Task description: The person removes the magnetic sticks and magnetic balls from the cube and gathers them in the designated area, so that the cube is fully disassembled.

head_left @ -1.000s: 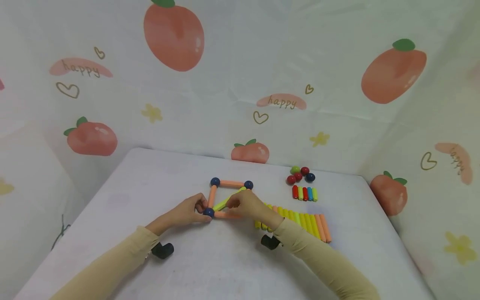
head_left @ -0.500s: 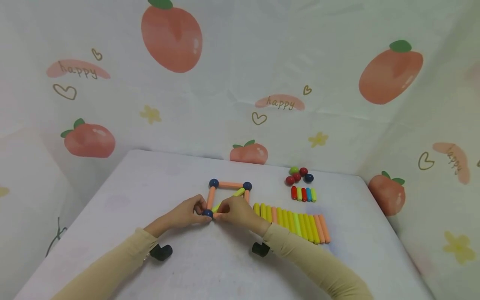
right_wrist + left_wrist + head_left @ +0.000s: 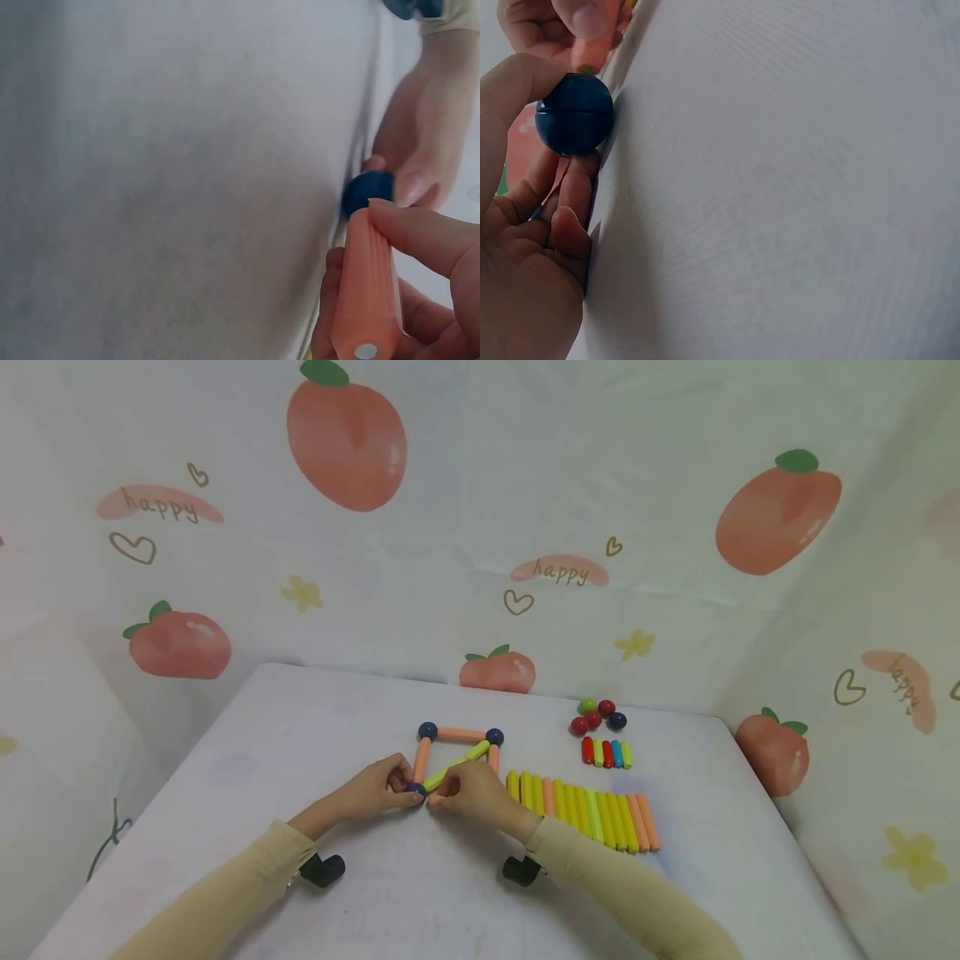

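Observation:
My left hand [image 3: 378, 783] pinches a dark blue ball [image 3: 574, 114] between thumb and fingers, low against the table. My right hand [image 3: 480, 793] grips an orange rod [image 3: 366, 289] whose far end lies at that ball; whether they touch I cannot tell. A metal disc shows in the rod's near end. Beyond the hands, two more blue balls, one at far left [image 3: 427, 732] and one at far right [image 3: 494, 737], are joined by an orange rod [image 3: 461, 734]. Other orange rods form the left side [image 3: 422, 760] and right side [image 3: 493, 757]. A yellow-green rod [image 3: 468, 755] slants between them.
To the right lies a row of yellow and orange rods [image 3: 577, 802]. Behind it are several short coloured rods [image 3: 607, 752] and a cluster of red, green and blue balls [image 3: 594, 720]. A printed cloth backdrop [image 3: 420, 568] rises behind the white table [image 3: 375, 902].
My right hand has moved from the slanting yellow-green rod down and left to the front orange rod, which it now grips. The left hand has stayed on its blue ball.

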A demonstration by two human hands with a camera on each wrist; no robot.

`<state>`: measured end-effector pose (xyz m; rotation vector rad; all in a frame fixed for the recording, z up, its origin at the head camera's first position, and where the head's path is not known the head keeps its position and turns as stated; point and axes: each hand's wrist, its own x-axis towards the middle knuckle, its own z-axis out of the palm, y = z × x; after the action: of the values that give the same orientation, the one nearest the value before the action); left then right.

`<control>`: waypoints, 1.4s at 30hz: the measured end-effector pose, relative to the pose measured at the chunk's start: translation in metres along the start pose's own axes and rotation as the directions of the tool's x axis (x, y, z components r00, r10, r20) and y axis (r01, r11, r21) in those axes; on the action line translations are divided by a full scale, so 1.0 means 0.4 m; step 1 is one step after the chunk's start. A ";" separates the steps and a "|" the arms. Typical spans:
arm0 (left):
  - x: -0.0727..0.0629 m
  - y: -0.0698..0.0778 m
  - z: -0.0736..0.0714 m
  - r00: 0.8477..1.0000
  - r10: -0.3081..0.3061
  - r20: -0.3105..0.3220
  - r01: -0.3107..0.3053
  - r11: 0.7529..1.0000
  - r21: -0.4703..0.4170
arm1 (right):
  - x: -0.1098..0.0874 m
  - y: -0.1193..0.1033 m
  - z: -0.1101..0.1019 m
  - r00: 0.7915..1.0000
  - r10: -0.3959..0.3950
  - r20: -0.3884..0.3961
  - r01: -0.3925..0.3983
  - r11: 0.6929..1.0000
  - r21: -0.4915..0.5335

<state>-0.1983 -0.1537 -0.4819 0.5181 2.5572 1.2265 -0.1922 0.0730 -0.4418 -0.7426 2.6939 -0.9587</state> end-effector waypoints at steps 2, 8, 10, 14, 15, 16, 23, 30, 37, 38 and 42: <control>0.000 -0.001 0.001 1.000 -0.002 0.001 0.002 1.000 0.001 | -0.007 0.005 -0.009 1.000 -0.009 0.022 0.008 0.999 0.054; 0.001 0.000 0.004 1.000 -0.020 -0.007 0.020 1.000 -0.006 | -0.044 0.027 -0.088 0.998 -0.002 0.067 -0.015 0.967 0.254; 0.002 -0.001 0.006 1.000 -0.027 -0.011 0.027 1.000 0.001 | -0.065 0.044 -0.124 0.998 -0.008 0.061 -0.010 0.955 0.297; 0.000 -0.003 0.008 1.000 -0.027 -0.012 0.027 1.000 0.006 | -0.119 0.101 -0.201 1.000 -0.015 0.017 0.008 0.925 0.379; 0.000 -0.002 0.008 1.000 -0.028 -0.011 0.028 1.000 0.004 | -0.136 0.119 -0.224 1.000 -0.004 -0.002 0.004 0.920 0.392; 0.000 -0.003 0.008 1.000 -0.025 -0.010 0.025 1.000 0.004 | -0.152 0.141 -0.247 1.000 0.002 -0.025 0.008 0.913 0.408; -0.001 0.001 0.006 0.999 -0.029 -0.019 0.029 1.000 0.006 | -0.282 0.315 -0.406 0.973 0.171 -0.157 -0.111 0.938 0.329; -0.005 0.010 0.001 0.999 -0.043 -0.016 0.043 0.999 0.002 | -0.387 0.478 -0.470 0.952 0.298 -0.065 -0.266 0.916 0.300; -0.007 0.013 0.002 1.000 -0.023 -0.011 0.023 1.000 0.006 | -0.422 0.558 -0.465 0.917 0.395 0.057 -0.391 0.861 0.326; -0.007 0.014 0.002 1.000 -0.022 -0.011 0.022 1.000 0.006 | -0.422 0.562 -0.463 0.911 0.406 0.071 -0.406 0.854 0.325; -0.007 0.013 0.004 1.000 -0.019 -0.015 0.019 1.000 0.012 | -0.421 0.572 -0.455 0.897 0.430 0.105 -0.440 0.843 0.310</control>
<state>-0.1940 -0.1507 -0.4787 0.4880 2.5773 1.2131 -0.1982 0.4104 -0.4448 -0.0669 2.4166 -1.2039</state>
